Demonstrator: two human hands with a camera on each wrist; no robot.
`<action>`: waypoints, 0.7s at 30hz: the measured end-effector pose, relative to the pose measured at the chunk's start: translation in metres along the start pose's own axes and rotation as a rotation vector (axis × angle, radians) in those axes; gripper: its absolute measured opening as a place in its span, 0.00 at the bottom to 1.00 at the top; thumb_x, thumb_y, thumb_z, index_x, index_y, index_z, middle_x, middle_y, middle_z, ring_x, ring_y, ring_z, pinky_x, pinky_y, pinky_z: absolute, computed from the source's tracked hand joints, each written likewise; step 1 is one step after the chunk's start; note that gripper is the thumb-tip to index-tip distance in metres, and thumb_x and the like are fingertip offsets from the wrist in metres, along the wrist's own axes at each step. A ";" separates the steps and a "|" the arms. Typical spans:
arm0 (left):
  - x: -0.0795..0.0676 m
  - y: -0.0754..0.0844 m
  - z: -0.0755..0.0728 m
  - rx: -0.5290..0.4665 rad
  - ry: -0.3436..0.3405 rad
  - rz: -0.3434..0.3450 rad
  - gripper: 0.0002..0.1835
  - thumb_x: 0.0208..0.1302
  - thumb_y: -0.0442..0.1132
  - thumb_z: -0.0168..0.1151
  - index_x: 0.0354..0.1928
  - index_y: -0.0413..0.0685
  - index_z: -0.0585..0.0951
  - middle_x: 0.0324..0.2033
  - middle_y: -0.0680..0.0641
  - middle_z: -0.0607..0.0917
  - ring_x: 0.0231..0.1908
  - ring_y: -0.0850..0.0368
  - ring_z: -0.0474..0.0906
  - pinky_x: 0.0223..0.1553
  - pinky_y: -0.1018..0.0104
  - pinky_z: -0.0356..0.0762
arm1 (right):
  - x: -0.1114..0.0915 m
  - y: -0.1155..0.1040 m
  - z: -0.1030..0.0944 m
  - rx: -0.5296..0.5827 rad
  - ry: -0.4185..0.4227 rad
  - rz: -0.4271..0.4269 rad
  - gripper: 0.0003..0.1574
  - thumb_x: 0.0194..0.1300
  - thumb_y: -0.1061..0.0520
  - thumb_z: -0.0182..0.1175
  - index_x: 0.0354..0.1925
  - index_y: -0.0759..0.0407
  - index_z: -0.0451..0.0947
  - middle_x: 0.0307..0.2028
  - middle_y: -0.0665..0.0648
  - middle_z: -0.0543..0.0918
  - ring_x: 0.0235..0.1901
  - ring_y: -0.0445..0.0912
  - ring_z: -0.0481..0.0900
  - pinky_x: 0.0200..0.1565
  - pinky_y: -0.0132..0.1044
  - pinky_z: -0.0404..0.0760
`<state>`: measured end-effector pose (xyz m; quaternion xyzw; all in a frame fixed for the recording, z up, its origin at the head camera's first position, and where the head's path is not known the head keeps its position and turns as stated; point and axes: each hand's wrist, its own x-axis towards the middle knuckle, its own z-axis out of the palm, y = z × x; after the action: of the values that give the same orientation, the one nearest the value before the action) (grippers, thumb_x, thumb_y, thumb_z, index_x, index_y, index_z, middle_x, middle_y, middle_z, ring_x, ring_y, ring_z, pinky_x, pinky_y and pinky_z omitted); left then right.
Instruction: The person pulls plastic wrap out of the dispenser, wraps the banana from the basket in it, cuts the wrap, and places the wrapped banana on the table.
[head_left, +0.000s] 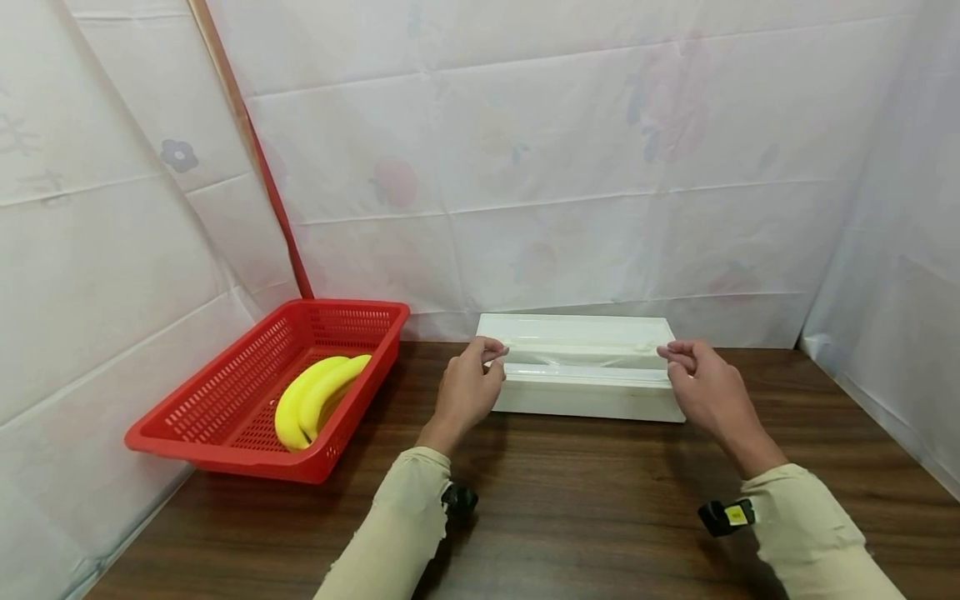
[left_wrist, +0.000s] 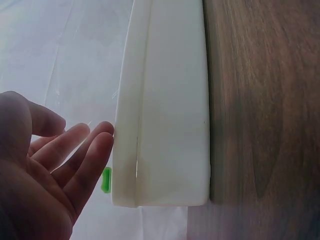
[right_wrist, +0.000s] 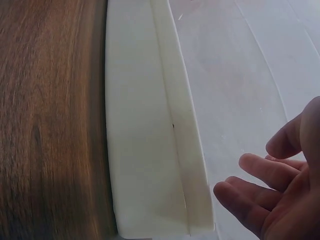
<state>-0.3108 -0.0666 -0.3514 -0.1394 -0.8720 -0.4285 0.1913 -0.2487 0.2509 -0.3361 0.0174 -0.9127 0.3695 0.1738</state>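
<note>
A long white cling film dispenser (head_left: 592, 398) lies on the table in front of me. Clear, creased cling film (head_left: 573, 358) stretches across its top between my hands. My left hand (head_left: 467, 385) is at the dispenser's left end and pinches the film's edge between thumb and forefinger. In the left wrist view its other fingers reach out loosely, tips right at the dispenser's rim. At the opposite end my right hand (head_left: 708, 387) pinches the film likewise, its lower fingers spread beside the wall in the right wrist view. A small green piece (left_wrist: 106, 180) shows at the left end.
To the left stands a red plastic basket (head_left: 217, 454) with yellow bananas (head_left: 315, 400) in it. Pale patterned sheeting (head_left: 525, 167) closes off the back and both sides of the brown wooden table (head_left: 570, 517). Each sleeve has a black wrist camera (head_left: 459, 500).
</note>
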 end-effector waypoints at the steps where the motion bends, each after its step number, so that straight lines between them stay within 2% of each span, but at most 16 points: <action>1: 0.000 0.000 0.000 0.000 0.000 -0.001 0.11 0.68 0.38 0.58 0.50 0.55 0.81 0.48 0.59 0.87 0.46 0.60 0.83 0.43 0.57 0.76 | 0.000 0.000 0.000 -0.006 -0.001 0.001 0.28 0.77 0.54 0.40 0.66 0.67 0.65 0.63 0.62 0.77 0.66 0.64 0.69 0.55 0.58 0.72; 7: 0.000 0.002 -0.002 -0.015 -0.007 -0.007 0.13 0.68 0.38 0.56 0.52 0.54 0.81 0.51 0.58 0.86 0.54 0.58 0.80 0.48 0.56 0.75 | 0.001 0.000 0.000 -0.041 -0.013 -0.007 0.30 0.76 0.51 0.46 0.69 0.66 0.63 0.65 0.64 0.75 0.68 0.64 0.65 0.59 0.61 0.69; 10: 0.001 0.003 -0.003 -0.018 -0.004 0.000 0.13 0.68 0.38 0.56 0.53 0.54 0.81 0.52 0.57 0.86 0.53 0.59 0.81 0.49 0.56 0.75 | 0.001 -0.001 0.000 -0.042 -0.015 -0.009 0.31 0.76 0.50 0.47 0.69 0.65 0.63 0.65 0.65 0.75 0.68 0.65 0.64 0.59 0.62 0.68; 17: 0.001 0.003 -0.004 -0.027 -0.003 0.004 0.14 0.68 0.37 0.56 0.53 0.54 0.81 0.51 0.57 0.86 0.39 0.58 0.80 0.44 0.58 0.74 | 0.000 -0.002 -0.001 -0.052 -0.017 -0.001 0.33 0.75 0.50 0.48 0.70 0.66 0.62 0.65 0.66 0.74 0.69 0.65 0.63 0.60 0.63 0.67; 21: 0.001 0.003 -0.004 -0.020 0.002 0.003 0.14 0.68 0.38 0.56 0.53 0.54 0.81 0.52 0.56 0.86 0.44 0.59 0.81 0.45 0.57 0.75 | 0.001 -0.004 -0.002 -0.051 -0.020 0.012 0.34 0.75 0.49 0.48 0.71 0.65 0.61 0.66 0.67 0.73 0.69 0.65 0.62 0.60 0.63 0.66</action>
<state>-0.3095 -0.0680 -0.3470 -0.1422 -0.8672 -0.4371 0.1915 -0.2481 0.2491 -0.3321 0.0110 -0.9235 0.3471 0.1627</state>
